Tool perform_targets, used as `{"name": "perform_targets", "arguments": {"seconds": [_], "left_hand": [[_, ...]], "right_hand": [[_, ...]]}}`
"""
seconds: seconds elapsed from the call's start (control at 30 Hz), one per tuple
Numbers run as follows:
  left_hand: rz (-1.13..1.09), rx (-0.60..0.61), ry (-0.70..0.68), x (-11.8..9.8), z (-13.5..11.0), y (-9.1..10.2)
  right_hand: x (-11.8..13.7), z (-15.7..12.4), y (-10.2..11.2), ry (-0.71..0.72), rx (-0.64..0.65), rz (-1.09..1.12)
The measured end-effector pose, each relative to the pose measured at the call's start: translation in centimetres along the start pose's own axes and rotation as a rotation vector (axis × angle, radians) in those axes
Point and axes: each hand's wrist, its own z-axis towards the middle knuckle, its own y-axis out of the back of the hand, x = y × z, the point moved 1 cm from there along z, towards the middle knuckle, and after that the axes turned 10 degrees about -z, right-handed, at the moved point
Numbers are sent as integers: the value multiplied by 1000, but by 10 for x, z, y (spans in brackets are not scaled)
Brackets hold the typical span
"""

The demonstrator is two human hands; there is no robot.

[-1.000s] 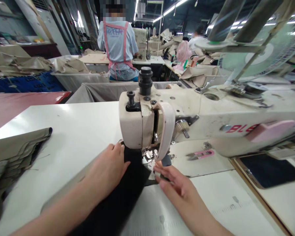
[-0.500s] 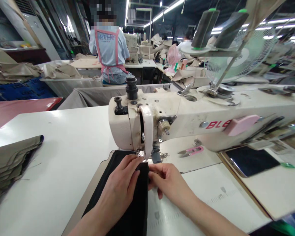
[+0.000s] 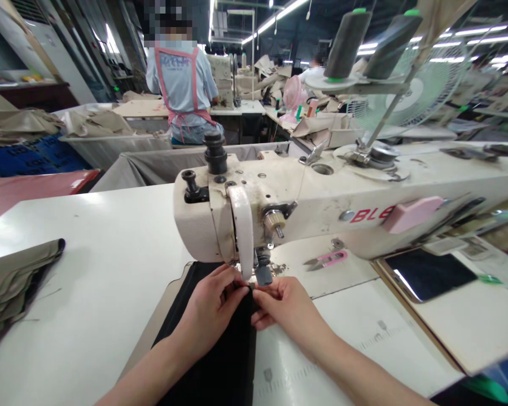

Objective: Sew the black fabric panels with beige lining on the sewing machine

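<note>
- I see the long black fabric strip [image 3: 220,349] lying on the white table [image 3: 110,270], with its far end at the needle of the cream sewing machine [image 3: 322,197].
- My left hand [image 3: 209,307] and right hand [image 3: 283,307] both pinch that end, fingertips nearly meeting.
- Pink thread snips [image 3: 328,260] lie near, right of the needle.

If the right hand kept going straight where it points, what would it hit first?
Likely the fingertips of the left hand, pinching the black fabric beside it; depth is unclear.

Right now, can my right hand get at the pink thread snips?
Probably yes: the right hand pinches the black fabric, and only bare table lies between it and the pink thread snips.
</note>
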Motion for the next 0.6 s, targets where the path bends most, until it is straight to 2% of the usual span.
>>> {"name": "perform_targets", "arguments": {"seconds": [0.27, 0.4, 0.47, 0.6], "left_hand": [[50, -43, 35, 0, -1, -4], [55, 84, 56, -2, -1, 7], [52, 150, 112, -4, 2, 13], [50, 143, 313, -7, 8, 19]], "right_hand": [[-1, -2, 0, 44, 8, -7], [-3, 1, -1, 61, -18, -10], [-5, 3, -2, 61, -19, -4], [-8, -3, -12, 65, -61, -10]]}}
